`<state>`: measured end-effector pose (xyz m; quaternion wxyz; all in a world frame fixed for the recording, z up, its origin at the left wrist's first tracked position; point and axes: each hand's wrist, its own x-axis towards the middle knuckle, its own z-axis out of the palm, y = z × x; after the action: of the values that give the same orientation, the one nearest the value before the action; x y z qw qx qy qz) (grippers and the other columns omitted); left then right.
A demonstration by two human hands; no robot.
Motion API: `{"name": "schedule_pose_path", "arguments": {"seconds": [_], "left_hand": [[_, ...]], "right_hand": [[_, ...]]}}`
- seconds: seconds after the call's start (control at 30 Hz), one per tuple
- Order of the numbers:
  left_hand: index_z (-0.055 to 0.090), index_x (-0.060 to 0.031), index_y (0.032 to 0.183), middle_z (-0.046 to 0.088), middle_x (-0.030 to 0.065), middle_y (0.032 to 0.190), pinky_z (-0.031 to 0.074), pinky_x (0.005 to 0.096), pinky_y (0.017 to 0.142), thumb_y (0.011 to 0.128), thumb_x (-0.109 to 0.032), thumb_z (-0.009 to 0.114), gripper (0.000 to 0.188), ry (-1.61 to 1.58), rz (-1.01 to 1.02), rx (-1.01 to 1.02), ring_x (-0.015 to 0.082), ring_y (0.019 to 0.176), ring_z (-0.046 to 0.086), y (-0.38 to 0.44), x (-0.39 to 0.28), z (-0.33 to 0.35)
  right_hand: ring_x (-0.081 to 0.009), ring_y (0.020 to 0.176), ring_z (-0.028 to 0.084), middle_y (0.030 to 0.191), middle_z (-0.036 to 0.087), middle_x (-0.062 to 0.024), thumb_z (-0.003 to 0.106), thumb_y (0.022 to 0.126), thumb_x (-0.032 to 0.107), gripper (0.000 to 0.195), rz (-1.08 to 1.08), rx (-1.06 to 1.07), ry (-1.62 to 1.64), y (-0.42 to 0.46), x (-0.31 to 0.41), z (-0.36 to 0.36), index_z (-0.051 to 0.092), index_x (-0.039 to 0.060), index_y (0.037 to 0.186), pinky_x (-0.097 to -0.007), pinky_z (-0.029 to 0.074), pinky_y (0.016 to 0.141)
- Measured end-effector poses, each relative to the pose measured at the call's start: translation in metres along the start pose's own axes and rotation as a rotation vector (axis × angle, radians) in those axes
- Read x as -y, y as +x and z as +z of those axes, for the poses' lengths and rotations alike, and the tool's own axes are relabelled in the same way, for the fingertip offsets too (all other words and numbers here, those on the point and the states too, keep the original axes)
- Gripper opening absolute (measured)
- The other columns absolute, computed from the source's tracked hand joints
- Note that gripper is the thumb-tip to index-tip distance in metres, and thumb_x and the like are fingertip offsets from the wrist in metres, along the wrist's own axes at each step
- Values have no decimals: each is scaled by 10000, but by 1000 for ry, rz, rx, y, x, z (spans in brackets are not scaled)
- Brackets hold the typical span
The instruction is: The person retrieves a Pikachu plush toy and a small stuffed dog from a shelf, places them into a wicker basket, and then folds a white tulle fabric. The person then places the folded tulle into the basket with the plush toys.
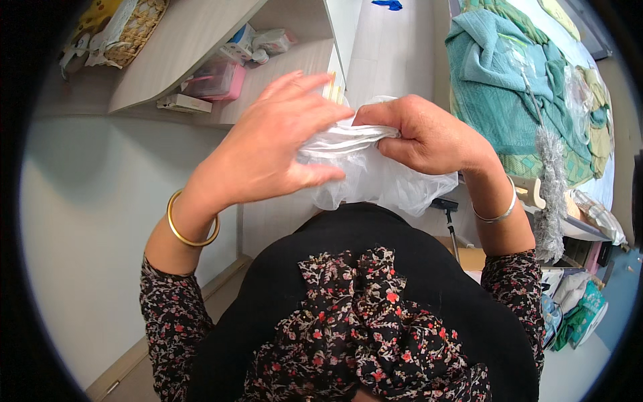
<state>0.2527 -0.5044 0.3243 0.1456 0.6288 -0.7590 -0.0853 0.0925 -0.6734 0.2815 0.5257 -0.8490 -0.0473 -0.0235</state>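
Observation:
A bundle of sheer white fabric (361, 176) hangs in front of my waist, its thicker hem gathered in several layered folds. My right hand (427, 133) pinches the right end of those folds between thumb and bent fingers. On the other side, my left hand (286, 135) is spread, with thumb and fingers apart around the left end of the folds. It is slightly blurred, and whether its palm touches the fabric is hidden.
At left, a cabinet shelf (296, 65) holds a pink-edged plastic box (216, 80) and small packages. A woven basket (138, 32) sits above. On the right lie a teal towel (492, 95) on a bed and a grey fluffy duster (550, 191). A vacuum floor head (444, 204) rests on the floor.

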Motion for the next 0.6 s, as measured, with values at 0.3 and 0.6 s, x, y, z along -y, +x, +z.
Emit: {"name": "schedule_pose_path", "arguments": {"seconds": [0.3, 0.6], "left_hand": [[620, -7, 927, 608, 158, 749, 447, 333, 634, 842, -97, 545, 145, -177, -516, -139, 255, 671, 567, 26, 41, 54], [517, 40, 1204, 620, 119, 1069, 522, 339, 870, 956, -192, 521, 340, -1486, -856, -499, 213, 968, 631, 42, 74, 97]], "right_hand": [[-391, 710, 654, 715, 648, -217, 539, 809, 89, 135, 271, -291, -718, 22, -10, 23, 584, -24, 867, -485, 515, 661], [-423, 790, 660, 811, 651, -269, 687, 774, 566, 721, 206, -440, -334, 50, -58, 45, 538, -103, 1001, -462, 532, 740]]}}
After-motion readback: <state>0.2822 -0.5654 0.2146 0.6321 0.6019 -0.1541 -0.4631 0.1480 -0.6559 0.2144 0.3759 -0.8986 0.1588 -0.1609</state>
